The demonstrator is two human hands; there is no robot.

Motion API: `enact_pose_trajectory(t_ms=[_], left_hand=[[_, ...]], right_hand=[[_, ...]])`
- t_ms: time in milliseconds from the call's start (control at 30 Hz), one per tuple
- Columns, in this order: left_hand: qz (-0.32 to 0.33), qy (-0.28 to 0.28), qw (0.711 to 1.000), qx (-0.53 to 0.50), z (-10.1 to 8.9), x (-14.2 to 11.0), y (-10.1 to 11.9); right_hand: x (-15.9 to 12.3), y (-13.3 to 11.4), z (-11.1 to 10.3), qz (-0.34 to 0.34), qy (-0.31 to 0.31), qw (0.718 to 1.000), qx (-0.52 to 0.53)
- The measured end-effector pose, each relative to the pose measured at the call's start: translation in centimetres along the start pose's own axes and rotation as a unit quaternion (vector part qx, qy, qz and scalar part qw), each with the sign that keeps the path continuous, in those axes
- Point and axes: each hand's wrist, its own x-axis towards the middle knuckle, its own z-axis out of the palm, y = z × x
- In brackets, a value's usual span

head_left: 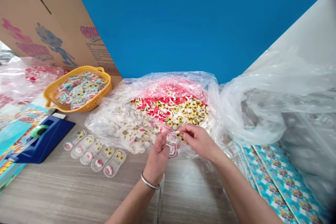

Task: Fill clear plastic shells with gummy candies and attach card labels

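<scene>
In the head view, my left hand [159, 147] has a small clear case [172, 143] pinched in its fingers. The case is in the middle, up over the table [65, 196]. Its long way points away from me, not side to side. My right hand [202, 141] is closed to a narrow pinch on a little yellow and black eye piece [181, 139]. From that hand, the case is just to the left, very near. The left hand is nearer, as it touches the case.

The case is see-through and shiny, with round-cornered hollows. There is some pink and red low down in it, but I cannot tell just what. Past both hands lies a big clear bag [214, 112] with lots of eye pieces inside.
</scene>
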Motion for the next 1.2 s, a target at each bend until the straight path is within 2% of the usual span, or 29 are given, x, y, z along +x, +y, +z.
enact_pose_trajectory(t_ms=[67,167,367,500,700,767,833,933,1100,1200], left_hand=[[0.008,-0.009,1.0,0.002,0.3,-0.1,-0.2],[0.012,-0.011,1.0,0.0,0.6,-0.2,-0.5],[0.005,-0.005,1.0,0.001,0.6,-0.2,-1.1],[0.005,0.01,1.0,0.0,0.6,-0.1,-1.4],[0.017,0.006,1.0,0.01,0.6,0.0,-1.6],[0.012,0.025,0.999,0.02,0.6,0.0,-1.4],[0.01,0.048,0.999,0.023,0.7,0.0,-1.1],[0.009,0.051,0.999,0.003,0.8,-0.1,-0.8],[0.022,0.061,0.997,-0.028,0.8,-0.5,-1.1],[0.041,0.062,0.997,-0.028,0.7,-0.4,-1.4]], right_hand=[[-0.6,-1.0,0.3,-0.02,-0.025,0.999,0.0],[-1.0,-1.9,1.1,-0.024,-0.018,0.998,-0.06],[-1.5,-1.9,1.8,-0.023,-0.023,0.997,-0.071],[-2.1,-2.1,2.0,0.019,0.014,0.999,-0.026],[-2.5,-2.4,2.6,0.033,0.046,0.997,-0.045],[-2.5,-2.2,2.9,0.048,0.049,0.998,0.0],[-2.7,-1.9,3.3,0.066,0.051,0.993,0.089],[-3.0,-1.6,4.0,0.08,0.067,0.98,0.167],[-3.5,-1.4,4.9,-0.003,0.153,0.988,0.008],[-3.6,-1.1,4.9,-0.025,0.152,0.988,-0.018]])
